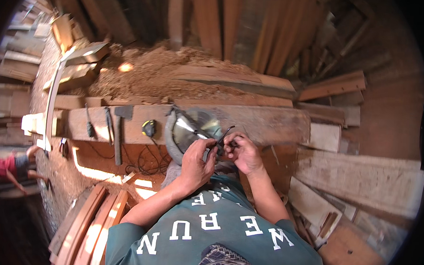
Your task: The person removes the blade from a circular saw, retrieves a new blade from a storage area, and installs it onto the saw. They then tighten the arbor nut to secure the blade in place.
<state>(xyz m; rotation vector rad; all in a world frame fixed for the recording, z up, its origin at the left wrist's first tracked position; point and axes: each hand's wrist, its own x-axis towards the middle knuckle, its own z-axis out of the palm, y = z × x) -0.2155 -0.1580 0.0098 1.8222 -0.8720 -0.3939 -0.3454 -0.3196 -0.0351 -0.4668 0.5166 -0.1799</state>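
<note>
A circular saw with a round shiny blade and a grey guard rests against the near side of a thick wooden beam, right before me. Just right of the blade, my left hand is closed, its fingertips pinching a thin dark bent piece that looks like wire or cable. Close beside it, my right hand has its fingers curled together at the same dark piece. The fingers partly cover the piece, so its kind is unclear.
On the beam lie a hammer, a dark-handled screwdriver and a yellow-black tape measure. Black cable coils below. Sawdust heaps beyond, boards stack at right. Another person in a red top is far left.
</note>
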